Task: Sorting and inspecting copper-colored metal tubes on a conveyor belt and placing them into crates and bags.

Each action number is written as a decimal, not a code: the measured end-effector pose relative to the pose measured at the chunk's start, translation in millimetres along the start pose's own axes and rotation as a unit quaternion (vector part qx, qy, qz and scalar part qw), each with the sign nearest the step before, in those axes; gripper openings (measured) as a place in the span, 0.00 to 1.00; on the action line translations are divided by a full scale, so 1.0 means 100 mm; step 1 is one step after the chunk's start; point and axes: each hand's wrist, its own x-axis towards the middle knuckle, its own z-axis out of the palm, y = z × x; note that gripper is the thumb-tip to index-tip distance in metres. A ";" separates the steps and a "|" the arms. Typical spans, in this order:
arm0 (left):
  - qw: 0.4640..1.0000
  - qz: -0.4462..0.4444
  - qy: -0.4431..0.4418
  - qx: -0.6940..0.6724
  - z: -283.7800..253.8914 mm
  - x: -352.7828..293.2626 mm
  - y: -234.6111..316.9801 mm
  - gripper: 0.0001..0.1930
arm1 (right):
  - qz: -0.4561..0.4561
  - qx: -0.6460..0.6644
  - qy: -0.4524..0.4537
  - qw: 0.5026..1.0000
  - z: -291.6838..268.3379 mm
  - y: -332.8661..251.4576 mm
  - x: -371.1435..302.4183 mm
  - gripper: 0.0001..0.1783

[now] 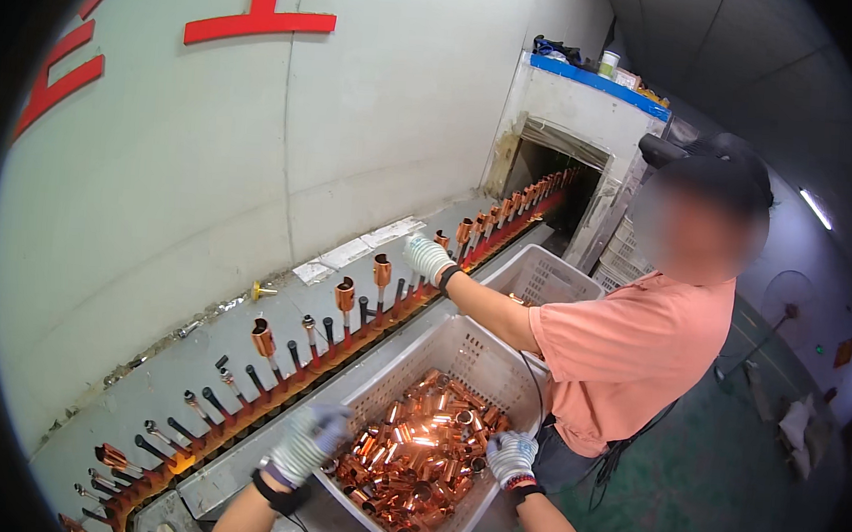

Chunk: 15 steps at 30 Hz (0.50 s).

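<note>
A pale plastic crate (354, 491) in front of me holds many loose, shiny copper pipe fittings (420, 441). My left hand (308, 441), in a striped work glove, is at the crate's left rim beside the conveyor. Motion smears its fingers, so its grip is unclear. Over the right rim, my gloved right hand (512, 457) reaches to the edge of the copper heap with fingers bent inward. What they hold, if anything, is hidden. Left of the crate runs a conveyor line of upright spindles (215, 401). Some carry copper fittings (264, 337); others are bare.
A co-worker in a salmon shirt (635, 352) stands at right, a gloved hand (428, 256) at the spindles. Beyond my crate is another crate (552, 279). The line passes through a wall opening (549, 166). Small white sheets (344, 253) lie on the ledge.
</note>
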 end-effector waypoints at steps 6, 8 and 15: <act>0.940 0.274 0.076 0.190 0.52 1.19 -0.17 0.20 | 0.008 -0.019 -0.046 0.999 -0.06 0.16 0.31 0.13; 0.945 0.141 0.182 0.232 0.31 1.91 -0.40 0.23 | 0.026 -0.012 -0.054 0.998 -0.04 0.25 0.43 0.15; 0.964 -0.062 0.235 -0.111 -0.13 2.91 -1.23 0.12 | 0.012 -0.010 -0.030 0.999 0.05 0.45 0.85 0.14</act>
